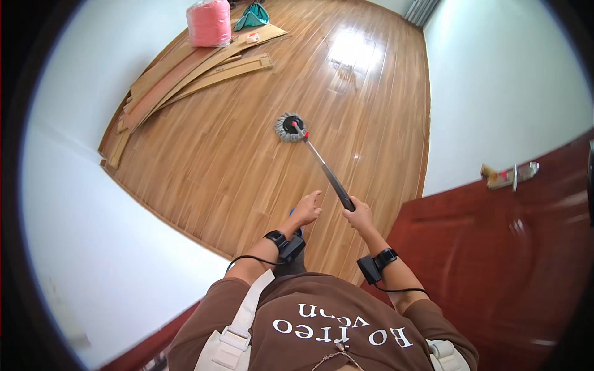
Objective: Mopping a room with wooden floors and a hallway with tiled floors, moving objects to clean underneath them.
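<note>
My right hand [360, 216] is closed round the end of a mop's dark handle [336, 184]. From there the silver pole slants forward and left to a round mop head with grey fringe [283, 137], which lies on the wooden floor [241, 167]. Red parts show at the joint. To the left of the handle, my left hand [305, 210] is in the air, open and holding nothing, with its fingers partly curled. Both wrists carry black strapped devices with cables.
Flat cardboard pieces [192, 73] lie along the far left wall, with a pink wrapped bundle [209, 25] and a green bag [252, 17] by them. A dark red door [489, 247] with a metal handle [515, 177] stands at the right. White walls border the floor.
</note>
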`<state>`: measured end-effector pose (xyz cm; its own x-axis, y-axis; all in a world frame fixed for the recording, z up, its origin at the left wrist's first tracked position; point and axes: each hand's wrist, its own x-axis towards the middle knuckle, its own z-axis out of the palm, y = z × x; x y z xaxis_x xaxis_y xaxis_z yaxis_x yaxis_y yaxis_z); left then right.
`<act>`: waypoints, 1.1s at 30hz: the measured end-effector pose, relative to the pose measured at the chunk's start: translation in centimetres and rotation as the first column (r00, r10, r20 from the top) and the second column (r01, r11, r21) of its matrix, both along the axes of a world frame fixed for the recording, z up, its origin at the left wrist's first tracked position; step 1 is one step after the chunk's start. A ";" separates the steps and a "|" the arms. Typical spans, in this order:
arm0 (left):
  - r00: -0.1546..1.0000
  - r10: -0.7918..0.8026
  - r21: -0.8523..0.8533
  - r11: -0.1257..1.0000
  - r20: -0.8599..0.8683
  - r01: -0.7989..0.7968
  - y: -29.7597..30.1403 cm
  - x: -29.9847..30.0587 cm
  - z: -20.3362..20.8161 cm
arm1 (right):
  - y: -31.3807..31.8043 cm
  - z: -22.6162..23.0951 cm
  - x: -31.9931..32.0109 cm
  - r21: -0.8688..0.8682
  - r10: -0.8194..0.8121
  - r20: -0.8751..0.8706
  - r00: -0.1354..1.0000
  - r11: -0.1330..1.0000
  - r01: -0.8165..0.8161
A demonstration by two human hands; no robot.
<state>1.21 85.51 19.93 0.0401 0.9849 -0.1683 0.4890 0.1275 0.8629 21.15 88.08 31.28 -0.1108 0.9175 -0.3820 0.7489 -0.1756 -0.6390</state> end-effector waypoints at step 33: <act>0.981 -0.003 0.319 0.946 -0.192 0.065 77.1 -11.1 8.6 | 71.1 29.2 -8.8 0.113 0.490 0.330 0.806 0.828 -0.549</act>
<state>-9.92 162.63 28.57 0.0733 0.9859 0.1501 0.6438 -0.1617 0.7479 12.34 159.21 60.49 -0.5101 0.8093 -0.2911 0.8399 0.3959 -0.3712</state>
